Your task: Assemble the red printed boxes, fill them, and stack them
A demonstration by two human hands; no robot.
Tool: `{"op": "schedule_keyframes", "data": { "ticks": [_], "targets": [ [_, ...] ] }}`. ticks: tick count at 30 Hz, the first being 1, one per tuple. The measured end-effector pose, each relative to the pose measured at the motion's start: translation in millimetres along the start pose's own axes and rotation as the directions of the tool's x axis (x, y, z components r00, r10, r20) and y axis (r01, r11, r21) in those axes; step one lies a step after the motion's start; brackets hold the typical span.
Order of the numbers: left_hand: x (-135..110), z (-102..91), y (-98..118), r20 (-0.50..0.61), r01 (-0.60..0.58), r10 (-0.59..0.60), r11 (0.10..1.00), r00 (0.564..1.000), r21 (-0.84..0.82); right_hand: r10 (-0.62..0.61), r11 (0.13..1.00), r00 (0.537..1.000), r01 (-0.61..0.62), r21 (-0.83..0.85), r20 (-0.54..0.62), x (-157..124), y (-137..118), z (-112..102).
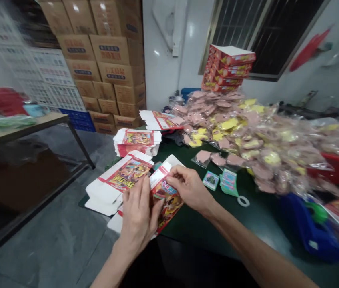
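Printed cardboard box (pixel 171 206) stands tilted between both hands, just in front of the person and over the near edge of the dark green table (pixel 187 228), its white flaps partly folded. The left hand (pixel 137 216) is clamped on its lower left side, with the fingers (pixel 141 196) upright against the colorful printed face. The right hand (pixel 189 188) is closed on its upper edge from the right, with the fingers (pixel 175 176) curled over the top.

Just left of the hands, a second opened box (pixel 124 180) lies on the table, touching the left hand's fingers. Beyond it sits a stack of flat box blanks (pixel 137 142), and another blank (pixel 157 120) lies farther out.

Right of the right hand are small green cards (pixel 228 182), a white ring (pixel 243 201), and a big heap of pink and yellow plastic packets (pixel 262 148). Red printed boxes (pixel 227 68) are piled on the heap's far side. A blue plastic object (pixel 310 228) lies farther right. Brown cartons (pixel 103 60) are stacked against the far wall.
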State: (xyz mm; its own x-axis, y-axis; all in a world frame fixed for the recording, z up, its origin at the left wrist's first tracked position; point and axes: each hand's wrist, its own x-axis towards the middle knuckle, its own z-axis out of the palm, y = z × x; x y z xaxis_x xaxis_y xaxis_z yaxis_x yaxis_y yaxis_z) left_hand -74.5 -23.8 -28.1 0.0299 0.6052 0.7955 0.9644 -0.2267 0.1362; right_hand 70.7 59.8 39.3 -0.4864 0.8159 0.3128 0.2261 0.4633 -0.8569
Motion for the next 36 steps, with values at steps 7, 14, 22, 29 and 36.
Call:
{"op": "schedule_keyframes", "data": {
  "ticks": [7, 14, 22, 29, 36],
  "targets": [
    [-10.4, 28.7, 62.8, 0.208, 0.233, -0.131, 0.757, 0.969, -0.610, -0.073, 0.997, 0.997, 0.073, -0.003, -0.035, -49.9, -7.4, -41.2],
    [20.5, 22.1, 76.8, 0.675, 0.691, -0.160, 0.080, 0.720, -0.718, -0.441, 0.831, 0.878, 0.319, -0.455, -0.189, -71.9, -9.1, -47.9],
    [15.2, 56.9, 46.9, 0.378, 0.530, -0.432, 0.315, 0.819, -0.787, -0.325, 0.929, 0.762, 0.147, -0.339, -0.560, -82.2, 43.1, -62.0],
    [5.3, 63.7, 47.1, 0.373, 0.477, -0.305, 0.443, 0.876, -0.759, -0.214, 0.976, 0.869, 0.210, -0.059, -0.446, -78.6, 77.7, -49.5],
    [7.1, 50.4, 39.5, 0.139, 0.261, -0.238, 0.621, 0.961, -0.739, -0.442, 0.873, 0.852, 0.338, -0.351, -0.281, -93.9, 69.5, -56.8]
  ]
}}
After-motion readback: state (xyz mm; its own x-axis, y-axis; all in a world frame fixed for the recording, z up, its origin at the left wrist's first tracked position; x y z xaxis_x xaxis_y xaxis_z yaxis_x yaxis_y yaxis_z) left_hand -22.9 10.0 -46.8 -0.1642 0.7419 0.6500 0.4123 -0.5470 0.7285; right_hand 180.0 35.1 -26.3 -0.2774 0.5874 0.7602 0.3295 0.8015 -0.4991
